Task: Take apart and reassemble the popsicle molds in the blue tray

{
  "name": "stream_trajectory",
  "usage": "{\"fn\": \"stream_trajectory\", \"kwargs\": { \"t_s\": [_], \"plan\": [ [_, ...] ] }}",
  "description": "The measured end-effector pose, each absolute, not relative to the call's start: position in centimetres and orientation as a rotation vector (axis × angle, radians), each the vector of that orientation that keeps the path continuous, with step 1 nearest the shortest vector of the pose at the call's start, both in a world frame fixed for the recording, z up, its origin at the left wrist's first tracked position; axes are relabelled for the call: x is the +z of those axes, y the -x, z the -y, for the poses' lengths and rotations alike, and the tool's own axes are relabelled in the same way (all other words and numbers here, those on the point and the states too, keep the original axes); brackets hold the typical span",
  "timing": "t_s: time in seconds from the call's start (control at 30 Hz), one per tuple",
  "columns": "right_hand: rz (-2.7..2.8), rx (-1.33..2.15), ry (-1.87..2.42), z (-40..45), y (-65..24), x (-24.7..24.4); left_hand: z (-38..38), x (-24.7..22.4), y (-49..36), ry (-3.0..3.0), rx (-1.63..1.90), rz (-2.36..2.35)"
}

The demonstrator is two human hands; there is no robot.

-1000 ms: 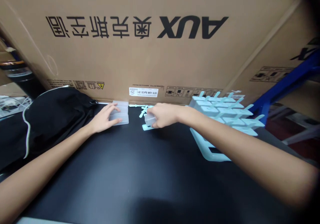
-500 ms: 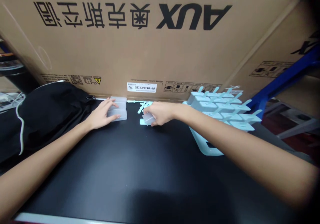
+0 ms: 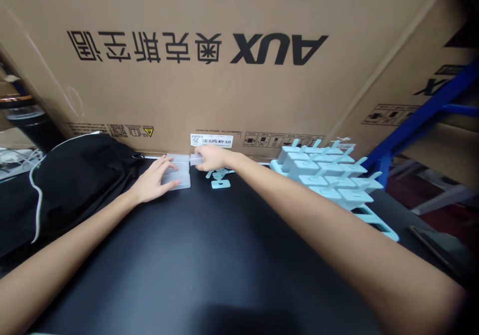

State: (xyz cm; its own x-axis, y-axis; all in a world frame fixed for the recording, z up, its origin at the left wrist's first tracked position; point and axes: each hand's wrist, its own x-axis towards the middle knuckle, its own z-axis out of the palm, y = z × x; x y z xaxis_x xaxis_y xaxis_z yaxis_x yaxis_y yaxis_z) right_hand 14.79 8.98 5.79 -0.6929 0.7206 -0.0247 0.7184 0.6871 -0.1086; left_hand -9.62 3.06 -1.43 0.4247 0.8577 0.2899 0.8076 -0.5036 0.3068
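Observation:
My left hand (image 3: 154, 179) rests with its fingers spread against a row of translucent plastic molds (image 3: 180, 167) lying at the back of the black table. Just right of that row, my right hand (image 3: 212, 158) pinches another translucent mold (image 3: 195, 159), close to the row's back end. Below my right wrist lie several small light-blue sticks (image 3: 220, 173), partly hidden by the arm. A flat light-blue piece with a slot (image 3: 220, 184) lies in front of them.
A light-blue rack (image 3: 377, 220) of molds with upright sticks (image 3: 329, 172) stands at the right. Black cloth (image 3: 86, 175) with a white cord covers the left. A big cardboard box (image 3: 239, 95) walls the back. A dark flat object (image 3: 437, 247) lies far right.
My right hand has moved left and back with the translucent mold, from above the flat blue piece to beside the row. My left hand stays at the row. The view has shifted slightly.

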Motion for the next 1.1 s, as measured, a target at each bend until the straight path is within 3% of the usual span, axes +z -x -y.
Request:
{"fn": "stream_trajectory", "kwargs": {
  "t_s": [0.47,0.73,1.1],
  "plan": [
    [2.772,0.132,1.349,-7.3,-14.8,6.5,-3.0,-0.9,9.6,-2.308,0.744,-1.431],
    [2.709,-0.308,1.027,-8.0,-10.8,5.1,-4.3,-2.1,10.4,-1.847,1.137,-1.215],
    [2.669,-0.284,1.006,-9.8,-7.5,3.8,-4.1,-1.7,10.4,-1.781,1.177,-1.233]
  ]
}}
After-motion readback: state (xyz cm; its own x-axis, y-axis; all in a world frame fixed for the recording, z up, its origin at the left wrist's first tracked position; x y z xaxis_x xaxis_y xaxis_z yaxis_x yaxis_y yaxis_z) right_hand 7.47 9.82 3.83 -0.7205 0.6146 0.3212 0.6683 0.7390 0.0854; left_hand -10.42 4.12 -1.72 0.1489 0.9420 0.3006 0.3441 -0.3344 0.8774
